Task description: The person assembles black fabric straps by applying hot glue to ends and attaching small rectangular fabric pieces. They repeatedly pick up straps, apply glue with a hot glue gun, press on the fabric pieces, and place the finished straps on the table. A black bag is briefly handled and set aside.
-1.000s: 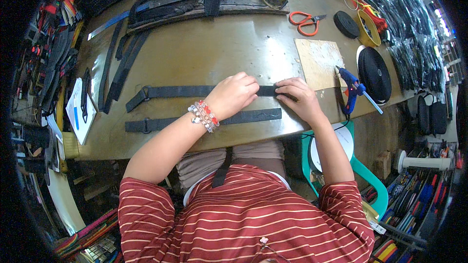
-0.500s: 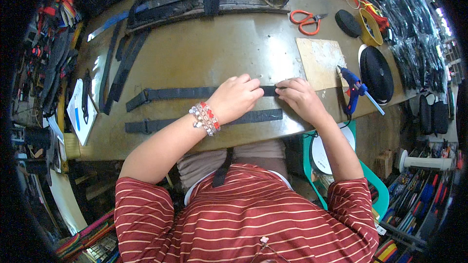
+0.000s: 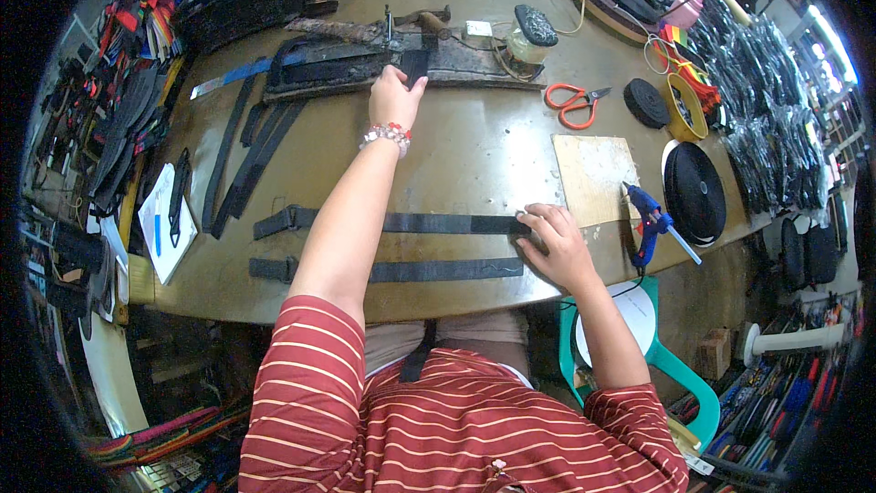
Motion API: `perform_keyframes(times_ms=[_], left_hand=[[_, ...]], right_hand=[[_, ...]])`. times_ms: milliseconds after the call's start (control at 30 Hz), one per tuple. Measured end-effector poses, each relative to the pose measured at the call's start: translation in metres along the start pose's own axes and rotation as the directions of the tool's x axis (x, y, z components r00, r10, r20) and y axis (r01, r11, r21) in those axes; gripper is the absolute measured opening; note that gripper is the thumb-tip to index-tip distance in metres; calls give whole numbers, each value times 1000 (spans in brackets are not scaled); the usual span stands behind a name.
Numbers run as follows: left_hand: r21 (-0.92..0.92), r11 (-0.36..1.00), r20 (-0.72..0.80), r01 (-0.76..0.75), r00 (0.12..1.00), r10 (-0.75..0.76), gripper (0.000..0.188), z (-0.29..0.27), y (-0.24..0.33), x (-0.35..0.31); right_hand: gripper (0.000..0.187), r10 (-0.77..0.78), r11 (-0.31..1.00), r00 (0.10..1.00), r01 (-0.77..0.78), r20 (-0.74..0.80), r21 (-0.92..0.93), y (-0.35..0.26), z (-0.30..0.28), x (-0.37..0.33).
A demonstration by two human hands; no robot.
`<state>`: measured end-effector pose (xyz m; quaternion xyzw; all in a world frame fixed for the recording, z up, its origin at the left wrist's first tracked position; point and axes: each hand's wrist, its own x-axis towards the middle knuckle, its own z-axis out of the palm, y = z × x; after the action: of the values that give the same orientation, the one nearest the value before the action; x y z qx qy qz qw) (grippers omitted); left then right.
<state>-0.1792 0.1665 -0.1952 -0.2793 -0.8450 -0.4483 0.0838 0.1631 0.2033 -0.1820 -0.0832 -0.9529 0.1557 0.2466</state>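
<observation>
The left hand (image 3: 394, 99) has moved off the upper strap (image 3: 427, 223) to a black strip (image 3: 416, 64) beyond it; its grip there is too hidden to tell. The right hand (image 3: 558, 245), thumb and fingers slightly parted, touches the upper strap's right end. The lower strap (image 3: 443, 270) lies just nearer the person.

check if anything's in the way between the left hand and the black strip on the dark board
Nothing visible: the left hand is right at the black strip, seemingly touching it, with no other thing between them.
</observation>
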Motion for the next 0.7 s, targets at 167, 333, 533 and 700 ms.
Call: perform_keyframes(times_ms=[167, 333, 533, 700], left_hand=[[101, 982, 26, -156, 988, 155, 26, -2, 10, -1], [-295, 932, 403, -211, 857, 322, 19, -46, 47, -45], [-470, 852, 822, 231, 466, 328, 15, -99, 75, -133], [-476, 756, 860, 449, 419, 293, 16, -112, 68, -153]], right_hand=[[29, 25, 1000, 993, -23, -112, 18, 5, 4, -5], [24, -203, 975, 889, 146, -410, -166, 1, -13, 9], [28, -260, 965, 946, 246, -191, -96, -32, -30, 22], [29, -291, 957, 943, 287, -164, -46, -51, -22, 16]])
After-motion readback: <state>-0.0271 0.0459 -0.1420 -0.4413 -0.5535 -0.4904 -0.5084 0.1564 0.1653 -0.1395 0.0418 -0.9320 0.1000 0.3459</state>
